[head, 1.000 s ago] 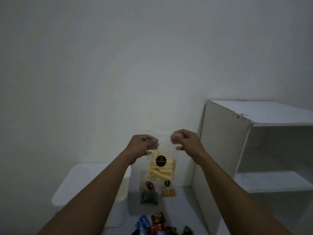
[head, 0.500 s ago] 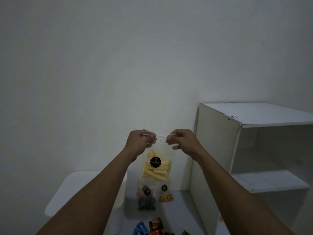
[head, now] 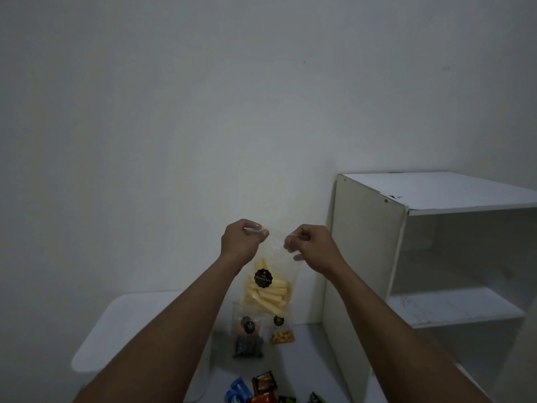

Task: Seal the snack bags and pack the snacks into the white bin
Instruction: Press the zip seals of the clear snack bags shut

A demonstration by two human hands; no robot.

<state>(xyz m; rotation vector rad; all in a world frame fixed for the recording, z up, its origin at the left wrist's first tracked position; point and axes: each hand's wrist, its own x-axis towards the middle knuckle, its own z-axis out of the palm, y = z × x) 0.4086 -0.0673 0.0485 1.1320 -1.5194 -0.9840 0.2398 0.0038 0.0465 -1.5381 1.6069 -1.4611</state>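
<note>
Left hand (head: 242, 238) and right hand (head: 309, 244) pinched on clear snack bag (head: 268, 282) top — white bin (head: 122, 324) below-left, shelf unit (head: 366, 245) right, small bags (head: 261, 334) beneath.

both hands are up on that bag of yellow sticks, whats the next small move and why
Probably pinch along the top strip to close it: the left hand and right hand each grip a top corner of the clear bag, held up in the air.
</note>
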